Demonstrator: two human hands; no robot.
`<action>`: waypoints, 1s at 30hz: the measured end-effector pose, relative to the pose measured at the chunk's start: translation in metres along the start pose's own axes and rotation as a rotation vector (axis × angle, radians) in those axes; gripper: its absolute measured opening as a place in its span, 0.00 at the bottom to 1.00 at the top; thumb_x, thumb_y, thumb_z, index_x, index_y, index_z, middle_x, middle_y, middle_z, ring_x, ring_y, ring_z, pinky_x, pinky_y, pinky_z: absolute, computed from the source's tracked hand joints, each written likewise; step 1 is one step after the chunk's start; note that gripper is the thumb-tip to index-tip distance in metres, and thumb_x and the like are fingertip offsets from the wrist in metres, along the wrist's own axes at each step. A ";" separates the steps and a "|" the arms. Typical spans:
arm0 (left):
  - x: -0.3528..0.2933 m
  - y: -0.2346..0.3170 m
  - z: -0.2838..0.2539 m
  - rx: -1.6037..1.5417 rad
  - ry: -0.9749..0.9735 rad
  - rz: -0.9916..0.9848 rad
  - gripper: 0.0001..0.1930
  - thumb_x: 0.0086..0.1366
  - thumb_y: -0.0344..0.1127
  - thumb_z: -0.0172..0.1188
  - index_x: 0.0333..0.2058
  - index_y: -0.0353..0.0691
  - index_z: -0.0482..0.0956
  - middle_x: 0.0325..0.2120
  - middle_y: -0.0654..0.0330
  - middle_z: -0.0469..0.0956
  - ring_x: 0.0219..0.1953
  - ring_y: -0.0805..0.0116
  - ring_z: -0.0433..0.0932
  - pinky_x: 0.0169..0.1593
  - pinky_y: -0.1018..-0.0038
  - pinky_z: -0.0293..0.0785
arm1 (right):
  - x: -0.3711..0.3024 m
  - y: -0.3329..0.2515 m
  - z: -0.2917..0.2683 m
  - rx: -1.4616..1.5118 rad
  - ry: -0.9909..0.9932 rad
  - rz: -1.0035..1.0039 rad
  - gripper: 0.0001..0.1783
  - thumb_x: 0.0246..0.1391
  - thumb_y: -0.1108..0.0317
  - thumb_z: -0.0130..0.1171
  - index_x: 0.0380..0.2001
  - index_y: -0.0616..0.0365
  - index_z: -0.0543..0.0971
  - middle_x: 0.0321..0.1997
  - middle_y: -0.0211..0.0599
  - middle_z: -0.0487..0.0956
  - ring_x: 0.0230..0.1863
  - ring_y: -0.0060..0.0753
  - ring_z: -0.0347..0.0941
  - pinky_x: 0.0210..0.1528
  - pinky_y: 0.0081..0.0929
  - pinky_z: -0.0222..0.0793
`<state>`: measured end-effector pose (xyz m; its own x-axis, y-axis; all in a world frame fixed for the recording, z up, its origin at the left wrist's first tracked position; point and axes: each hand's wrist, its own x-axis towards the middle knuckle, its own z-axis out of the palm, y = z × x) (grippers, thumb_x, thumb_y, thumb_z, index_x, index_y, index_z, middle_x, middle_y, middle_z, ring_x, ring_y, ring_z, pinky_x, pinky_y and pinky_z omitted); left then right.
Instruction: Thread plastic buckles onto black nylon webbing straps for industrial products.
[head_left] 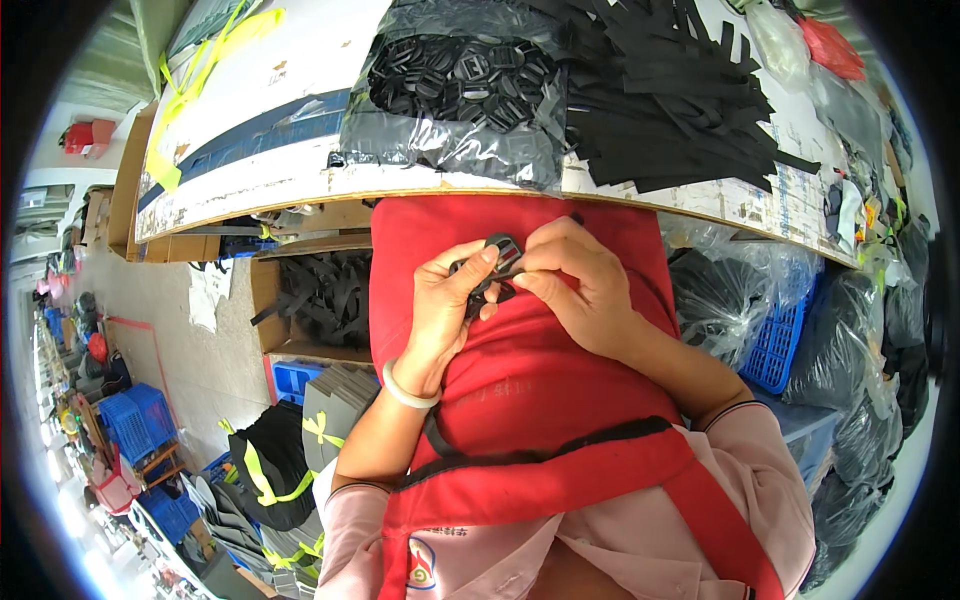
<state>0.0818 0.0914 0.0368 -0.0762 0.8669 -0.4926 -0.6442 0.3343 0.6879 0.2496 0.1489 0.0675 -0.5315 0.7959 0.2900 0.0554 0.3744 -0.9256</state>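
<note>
My left hand (438,305) is closed around a black plastic strap buckle (507,252), its thumb on top and the slotted face showing. Close on its right, my right hand (590,290) pinches what looks like the end of a black webbing strap at the buckle. My fingers hide most of that strap, so how far it passes through the slots cannot be seen. Both hands are above the red apron (530,340) on my lap, just short of the table edge. A pile of similar black buckles (470,75) lies in a clear plastic bag on the table.
Many cut black webbing strips (670,95) are heaped on the white table (250,180), right of the buckles. An open cardboard box (320,350) of black strips stands at lower left. Blue crates (775,335) and plastic bags (710,300) crowd the right side.
</note>
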 end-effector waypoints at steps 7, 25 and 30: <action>0.004 -0.013 -0.004 0.104 0.038 0.194 0.08 0.61 0.26 0.62 0.39 0.31 0.80 0.20 0.58 0.77 0.17 0.77 0.70 0.18 0.82 0.64 | -0.002 0.018 -0.010 0.299 -0.274 0.580 0.10 0.58 0.70 0.57 0.23 0.57 0.71 0.16 0.18 0.66 0.17 0.08 0.56 0.18 0.13 0.47; -0.002 -0.013 -0.009 0.335 0.004 0.448 0.07 0.61 0.25 0.61 0.39 0.32 0.81 0.28 0.63 0.75 0.22 0.81 0.71 0.21 0.85 0.66 | -0.006 0.022 0.015 0.596 -0.058 0.799 0.12 0.59 0.64 0.57 0.25 0.58 0.73 0.16 0.27 0.70 0.13 0.16 0.63 0.15 0.15 0.59; -0.005 -0.017 -0.008 0.370 0.041 0.510 0.07 0.61 0.25 0.62 0.38 0.31 0.81 0.29 0.64 0.75 0.22 0.81 0.71 0.22 0.85 0.66 | -0.011 0.020 0.023 0.614 -0.024 0.818 0.13 0.61 0.62 0.54 0.28 0.61 0.73 0.19 0.30 0.74 0.17 0.19 0.70 0.19 0.14 0.65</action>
<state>0.0869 0.0786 0.0234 -0.3380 0.9386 -0.0691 -0.2140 -0.0051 0.9768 0.2372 0.1369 0.0400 -0.5424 0.6860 -0.4850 -0.0302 -0.5929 -0.8047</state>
